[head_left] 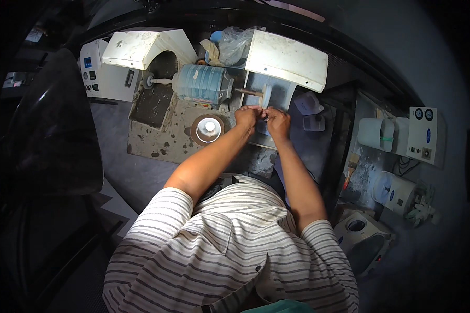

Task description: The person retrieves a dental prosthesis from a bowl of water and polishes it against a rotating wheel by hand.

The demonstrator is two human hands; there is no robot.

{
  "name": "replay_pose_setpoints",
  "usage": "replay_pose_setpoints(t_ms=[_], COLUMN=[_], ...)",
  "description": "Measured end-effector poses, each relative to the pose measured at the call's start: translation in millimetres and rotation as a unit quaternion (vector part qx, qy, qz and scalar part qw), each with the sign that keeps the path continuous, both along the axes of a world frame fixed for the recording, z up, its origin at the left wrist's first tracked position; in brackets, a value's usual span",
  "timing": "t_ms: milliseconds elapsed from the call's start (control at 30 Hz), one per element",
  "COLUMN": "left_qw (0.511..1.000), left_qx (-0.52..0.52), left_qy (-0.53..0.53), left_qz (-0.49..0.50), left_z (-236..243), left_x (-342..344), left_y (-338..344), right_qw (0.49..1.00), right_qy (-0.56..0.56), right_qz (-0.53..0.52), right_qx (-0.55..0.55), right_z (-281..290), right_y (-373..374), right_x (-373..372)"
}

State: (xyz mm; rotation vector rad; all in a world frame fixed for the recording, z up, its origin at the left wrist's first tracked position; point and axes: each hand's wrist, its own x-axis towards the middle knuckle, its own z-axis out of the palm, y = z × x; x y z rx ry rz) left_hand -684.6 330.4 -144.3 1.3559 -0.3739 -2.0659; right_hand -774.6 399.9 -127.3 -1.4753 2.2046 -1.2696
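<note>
My left hand [248,116] and my right hand [275,118] meet just below a pale round wheel [266,95] on the right spindle of a lathe, with fingers closed around a small dark piece [264,113] too small to name. They are over a metal tray [261,136] beneath a white hood [286,56]. The blue-grey motor [198,86] sits to their left, and its other spindle carries a small wheel [150,81] in a dirty trough [147,107].
A dish lamp [208,128] sits left of my hands on the stained bench [156,143]. A control box [94,68], a bagged bin [235,44] and plastic containers [308,104] surround the lathe. A brush [351,168] and white machines [394,193] stand at right.
</note>
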Motion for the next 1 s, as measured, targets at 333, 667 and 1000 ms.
replay_pose_setpoints(t_ms=[333,667,1000], left_qw=[0.992,0.991,0.993], left_qx=[0.101,0.094,0.084], left_qy=[0.060,0.092,0.078], left_qz=[0.038,0.020,-0.008], left_z=[-18.7,-15.0,-20.9], left_x=[-9.6,-7.5,-3.6], left_y=[3.1,7.9,2.7], right_qw=[0.991,0.998,0.996], right_qy=[0.008,0.000,-0.056], right_qz=[0.103,0.058,0.058], right_qx=[0.083,-0.006,0.043], right_z=[5.0,-8.0,11.0], right_y=[-11.8,-2.0,-0.4], right_x=[-31.2,-24.0,-11.6])
